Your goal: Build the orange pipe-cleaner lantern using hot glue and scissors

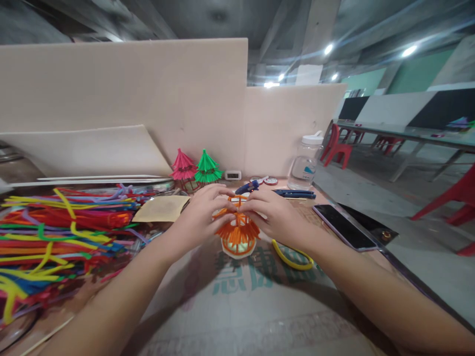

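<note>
A small orange pagoda model (238,231), built of pipe cleaners on a pale many-sided base, stands upright in front of me. My left hand (206,215) has its fingertips pinched on the left of the pagoda's upper frame. From the other side, the fingers of my right hand (273,213) close on the same upper part. My fingers hide part of this upper tier. A bent yellow pipe cleaner (291,262) lies just right of the base. Behind the pagoda rests a dark blue tool (247,188), partly covered by my right hand.
Bundles of coloured pipe cleaners (55,237) spread over the left side, near a yellowish card (161,208). Pink (183,165) and green (208,168) roofed models, a small digital clock (233,175) and a water bottle (304,163) line the back. A phone (345,227) lies right.
</note>
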`<state>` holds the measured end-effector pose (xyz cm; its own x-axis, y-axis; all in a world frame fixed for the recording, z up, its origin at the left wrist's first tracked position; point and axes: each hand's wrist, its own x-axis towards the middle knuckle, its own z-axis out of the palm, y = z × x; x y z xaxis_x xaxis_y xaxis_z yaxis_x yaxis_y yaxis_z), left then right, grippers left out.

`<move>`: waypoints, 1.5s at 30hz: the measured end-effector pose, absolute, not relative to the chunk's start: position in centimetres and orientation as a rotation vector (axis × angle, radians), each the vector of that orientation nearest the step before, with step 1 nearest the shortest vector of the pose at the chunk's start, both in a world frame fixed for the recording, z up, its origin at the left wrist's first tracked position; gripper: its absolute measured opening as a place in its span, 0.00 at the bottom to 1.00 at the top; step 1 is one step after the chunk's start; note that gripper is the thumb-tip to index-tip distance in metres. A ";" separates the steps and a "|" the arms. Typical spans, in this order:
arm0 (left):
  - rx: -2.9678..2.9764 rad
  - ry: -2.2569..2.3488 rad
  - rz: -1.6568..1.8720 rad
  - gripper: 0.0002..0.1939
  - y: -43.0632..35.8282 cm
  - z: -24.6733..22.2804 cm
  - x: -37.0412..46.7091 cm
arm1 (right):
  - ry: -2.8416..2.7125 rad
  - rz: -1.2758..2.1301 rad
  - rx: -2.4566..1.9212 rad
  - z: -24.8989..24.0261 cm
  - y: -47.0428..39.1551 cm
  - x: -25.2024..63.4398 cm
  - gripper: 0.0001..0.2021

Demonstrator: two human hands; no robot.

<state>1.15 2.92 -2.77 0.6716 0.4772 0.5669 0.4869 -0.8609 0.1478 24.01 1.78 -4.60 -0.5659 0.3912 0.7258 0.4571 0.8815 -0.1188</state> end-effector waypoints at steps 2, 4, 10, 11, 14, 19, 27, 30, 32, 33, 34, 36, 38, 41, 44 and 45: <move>-2.870 -0.828 -0.960 0.04 2.8 -2.6 1.1 | -2.238 -0.100 -0.604 -4.7 1.8 24.0 0.09; -2.889 -0.839 -0.953 0.05 2.7 -2.3 1.1 | -2.244 -0.097 -0.607 -4.7 1.8 24.0 0.09; -2.828 -0.919 -1.011 0.09 2.3 -2.4 1.6 | -2.277 -0.098 -0.610 -4.1 1.6 24.2 0.10; -2.817 -0.932 -1.018 0.09 2.3 -2.5 1.7 | -2.281 -0.099 -0.610 -4.0 1.6 24.3 0.10; -2.804 -0.956 -1.016 0.09 2.2 -2.5 1.9 | -2.289 -0.104 -0.626 -3.6 1.8 24.6 0.08; -2.795 -0.956 -1.010 0.09 2.1 -2.5 1.9 | -2.306 -0.099 -0.681 -3.6 2.2 25.0 0.06; -2.799 -0.961 -1.009 0.09 2.3 -2.4 1.9 | -2.312 -0.106 -0.699 -3.7 2.2 25.0 0.06; -2.791 -0.973 -1.003 0.10 2.2 -2.9 2.3 | -2.309 -0.099 -0.695 -3.6 2.2 25.0 0.07; -2.758 -0.998 -1.002 0.11 2.2 -3.6 2.8 | -2.316 -0.099 -0.698 -3.6 2.2 25.0 0.07; -2.737 -1.015 -1.007 0.12 2.2 -4.0 3.1 | -2.318 -0.099 -0.697 -3.6 2.2 25.0 0.06; -2.716 -1.032 -1.015 0.12 2.1 -4.4 3.3 | -2.319 -0.102 -0.693 -3.6 2.3 25.0 0.07; -2.684 -1.060 -1.046 0.11 2.1 -5.1 3.7 | -2.321 -0.107 -0.679 -3.6 2.3 25.0 0.07; -2.679 -1.083 -1.076 0.10 2.1 -5.4 3.9 | -2.323 -0.117 -0.666 -3.6 2.2 25.0 0.07; -2.702 -1.087 -1.097 0.08 2.0 -5.3 4.0 | -2.330 -0.130 -0.667 -3.5 2.1 25.0 0.08; -2.718 -1.077 -1.120 0.07 1.9 -5.2 4.1 | -2.334 -0.136 -0.672 -3.4 2.0 25.0 0.08; -2.722 -1.081 -1.132 0.06 1.8 -5.2 4.1 | -2.335 -0.135 -0.673 -3.4 2.0 25.0 0.08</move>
<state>4.12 1.85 -5.20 0.5031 0.5965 0.6254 0.5976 -0.7628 0.2469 25.03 2.00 -3.38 -0.6249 0.4307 0.6511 0.5029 0.8600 -0.0863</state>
